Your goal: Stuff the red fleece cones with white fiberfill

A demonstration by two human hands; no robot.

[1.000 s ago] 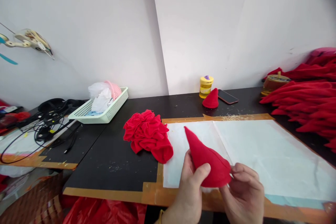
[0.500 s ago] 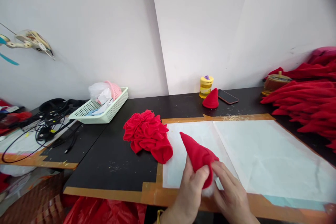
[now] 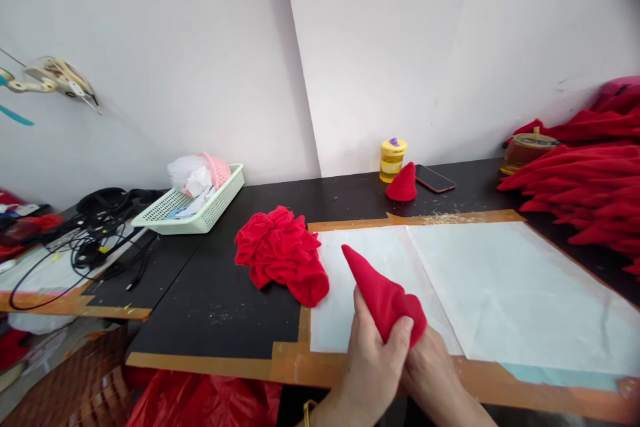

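A red cone-shaped cloth hat (image 3: pixel 383 297) is held above the near edge of the white sheet, its tip pointing up and left. My left hand (image 3: pixel 373 353) is closed round its lower left side, thumb pressed across the cloth. From below, my right hand (image 3: pixel 433 367) reaches into the wide open end; its fingers are hidden by the fabric. No white stuffing shows at the opening now. To the left lies a heap of red cloth pieces (image 3: pixel 280 250). Beyond the sheet stands another red cone hat (image 3: pixel 403 185).
The white sheet (image 3: pixel 510 293) is taped to the black table (image 3: pixel 215 310). Farther back are a yellow-lidded jar (image 3: pixel 393 161) and a phone (image 3: pixel 434 179). Red cones pile up (image 3: pixel 590 193) at right near a second jar (image 3: pixel 527 150). A pale green basket (image 3: pixel 200 217) and tangled cables (image 3: pixel 103 240) lie left.
My right hand has moved into the hat's open end. The white stuffing seen there before is out of sight, and the hat's lower part looks wider. My left hand keeps its grip.
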